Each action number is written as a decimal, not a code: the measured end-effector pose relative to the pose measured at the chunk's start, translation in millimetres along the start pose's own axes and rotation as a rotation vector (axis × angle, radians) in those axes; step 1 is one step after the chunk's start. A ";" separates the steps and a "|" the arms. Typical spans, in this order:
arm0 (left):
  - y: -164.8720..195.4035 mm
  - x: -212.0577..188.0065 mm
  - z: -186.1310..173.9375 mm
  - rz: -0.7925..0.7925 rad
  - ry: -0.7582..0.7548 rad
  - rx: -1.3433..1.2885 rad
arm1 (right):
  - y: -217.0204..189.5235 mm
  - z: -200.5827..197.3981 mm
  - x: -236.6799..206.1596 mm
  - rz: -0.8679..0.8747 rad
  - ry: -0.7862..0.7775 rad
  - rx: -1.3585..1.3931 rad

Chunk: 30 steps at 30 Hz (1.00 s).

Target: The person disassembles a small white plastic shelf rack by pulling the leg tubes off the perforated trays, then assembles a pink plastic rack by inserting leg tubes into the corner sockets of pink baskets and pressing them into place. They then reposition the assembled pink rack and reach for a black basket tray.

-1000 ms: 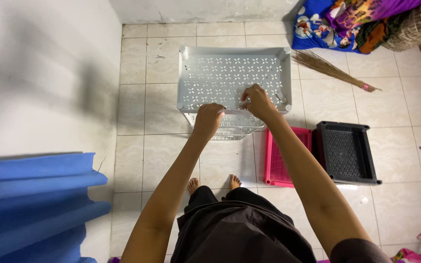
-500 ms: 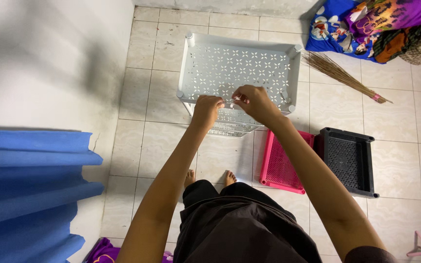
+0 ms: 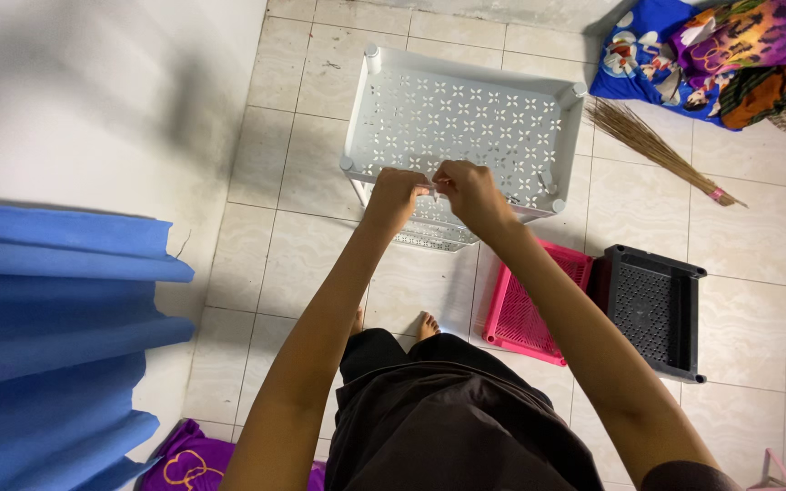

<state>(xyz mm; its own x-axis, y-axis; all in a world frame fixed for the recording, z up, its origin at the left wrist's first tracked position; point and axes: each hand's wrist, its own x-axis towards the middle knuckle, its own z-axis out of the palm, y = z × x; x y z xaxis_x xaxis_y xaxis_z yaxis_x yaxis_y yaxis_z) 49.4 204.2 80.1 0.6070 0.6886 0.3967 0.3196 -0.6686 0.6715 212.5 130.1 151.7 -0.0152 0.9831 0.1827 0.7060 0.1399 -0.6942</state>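
Nearest you, your dark shorts (image 3: 448, 418) and bare feet (image 3: 425, 324) stand on the tiled floor (image 3: 302, 264); a purple cloth (image 3: 179, 459) lies at the floor's lower left edge beside blue fabric (image 3: 56, 309).

Step in hand, as judged: fitting or adjusting something small at the near rim of the white perforated shelf tray (image 3: 466, 127), which stands on legs on the floor just ahead of your feet. Your left hand (image 3: 395, 193) is curled, fingertips pressed together at the near rim. Your right hand (image 3: 468, 186) is likewise closed in a pinch, meeting the left over the middle of that rim. What sits between the fingertips is too small to tell. A second white perforated panel (image 3: 429, 235) shows beneath the tray.

The next move likely calls for steady fingertip pressure at the rim without tipping the tray.

Count: white trays, one on top and one lower panel; pink tray (image 3: 539, 300), one, on the floor to your right; black tray (image 3: 652, 309), one, touching the pink one. Farther off: one broom (image 3: 657, 150), one heap of bright cloths (image 3: 711, 55) at the far right corner.
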 end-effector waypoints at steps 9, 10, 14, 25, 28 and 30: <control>-4.8 -9.5 -7.7 -0.022 -0.084 -0.028 | -6.6 28.4 -6.2 0.063 0.123 -0.265; -6.6 -12.3 -8.3 -0.013 -0.079 -0.021 | -7.9 30.8 -5.6 0.074 0.118 -0.266; -11.7 -20.8 -10.2 0.030 -0.107 0.037 | -1.9 16.9 -5.5 0.179 0.002 -0.085; 37.6 4.8 51.8 0.006 -0.270 0.068 | 50.5 -35.1 -10.5 0.548 -0.289 -0.320; 37.2 12.9 69.2 -0.183 -0.329 -0.007 | 47.1 -26.5 -4.4 0.525 -0.336 -0.347; 31.5 18.4 71.9 -0.325 -0.353 -0.119 | 47.5 -26.2 -7.2 0.472 -0.260 -0.217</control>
<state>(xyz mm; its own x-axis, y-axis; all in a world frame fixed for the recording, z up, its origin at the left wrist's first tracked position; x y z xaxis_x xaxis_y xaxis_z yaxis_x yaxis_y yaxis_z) 123.0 175.6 63.5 0.7058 0.7053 -0.0672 0.4604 -0.3845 0.8001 264.7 126.5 135.7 0.1825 0.9338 -0.3077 0.8071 -0.3210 -0.4956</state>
